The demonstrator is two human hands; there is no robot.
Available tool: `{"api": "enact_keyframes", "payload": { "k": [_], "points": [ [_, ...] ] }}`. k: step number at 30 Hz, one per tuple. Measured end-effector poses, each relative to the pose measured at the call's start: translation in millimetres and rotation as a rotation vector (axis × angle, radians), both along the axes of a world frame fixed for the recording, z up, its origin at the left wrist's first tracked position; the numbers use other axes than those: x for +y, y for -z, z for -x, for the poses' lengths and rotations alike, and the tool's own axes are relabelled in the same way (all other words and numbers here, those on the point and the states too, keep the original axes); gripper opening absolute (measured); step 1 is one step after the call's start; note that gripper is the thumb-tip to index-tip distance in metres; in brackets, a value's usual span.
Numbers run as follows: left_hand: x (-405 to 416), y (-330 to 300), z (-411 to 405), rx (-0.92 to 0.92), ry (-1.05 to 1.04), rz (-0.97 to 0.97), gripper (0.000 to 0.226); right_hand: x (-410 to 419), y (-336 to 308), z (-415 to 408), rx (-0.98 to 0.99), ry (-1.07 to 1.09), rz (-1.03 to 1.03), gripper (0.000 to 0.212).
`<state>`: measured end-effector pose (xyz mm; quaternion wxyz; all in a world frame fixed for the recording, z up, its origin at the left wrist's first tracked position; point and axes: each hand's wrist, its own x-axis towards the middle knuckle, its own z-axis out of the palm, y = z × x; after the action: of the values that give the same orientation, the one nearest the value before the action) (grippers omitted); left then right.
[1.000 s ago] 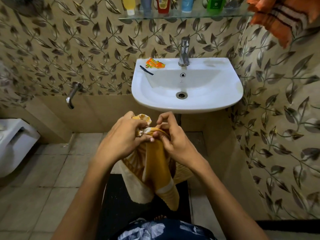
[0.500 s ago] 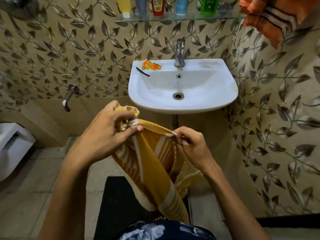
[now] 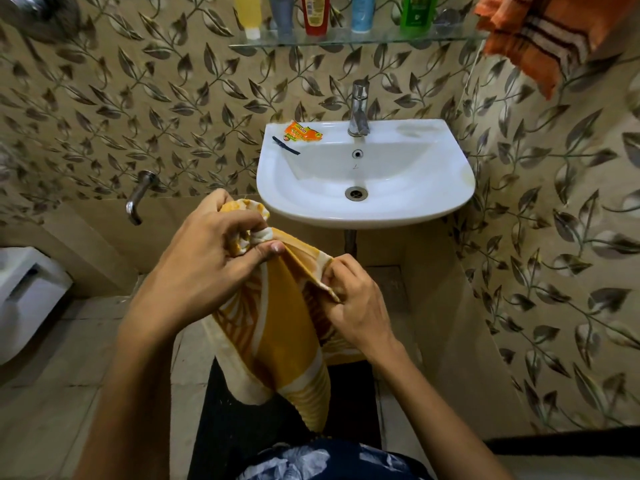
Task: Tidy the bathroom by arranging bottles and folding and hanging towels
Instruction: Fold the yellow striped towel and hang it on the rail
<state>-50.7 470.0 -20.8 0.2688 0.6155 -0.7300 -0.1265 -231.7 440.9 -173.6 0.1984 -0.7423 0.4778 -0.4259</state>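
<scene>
- We hold the yellow towel [image 3: 277, 341] in front of us, below the sink [image 3: 443, 188]; it hangs in loose folds over the dark floor mat [image 3: 221, 427]
- Our left hand [image 3: 204, 261] grips a bunched top corner, thumb and fingers curled round it
- Our right hand [image 3: 356, 299] pinches the top hem just beside it
- We judge this the folding step, edges not yet aligned
- Next we need the corners matched and the cloth drawn flat
- Bottles [image 3: 315, 12] stand on the glass shelf [image 3: 346, 41]; an orange towel [image 3: 540, 36] hangs at upper right
</scene>
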Motion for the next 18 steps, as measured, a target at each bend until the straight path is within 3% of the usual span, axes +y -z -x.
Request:
{"api": "enact_keyframes", "payload": {
  "k": [4,9,12,14,18],
  "points": [
    [-4,6,-12,-0.014,-0.117,-0.013,0.026,0,9,10,0.085,-0.016,-0.003,0.023],
    [-13,15,-27,-0.051,-0.268,-0.038,0.036,2,15,18,0.265,0.019,-0.070,0.013],
    [-17,20,-29,-0.069,-0.288,-0.073,0.029,1,10,20,0.208,-0.006,-0.201,0.016],
    [-18,22,-32,-0.054,-0.234,-0.175,0.042,1,1,21,0.108,-0.065,-0.273,0.020],
    [-17,31,-13,0.026,0.016,-0.347,0.087,5,-20,12,0.014,-0.206,-0.248,0.015]
  ]
}}
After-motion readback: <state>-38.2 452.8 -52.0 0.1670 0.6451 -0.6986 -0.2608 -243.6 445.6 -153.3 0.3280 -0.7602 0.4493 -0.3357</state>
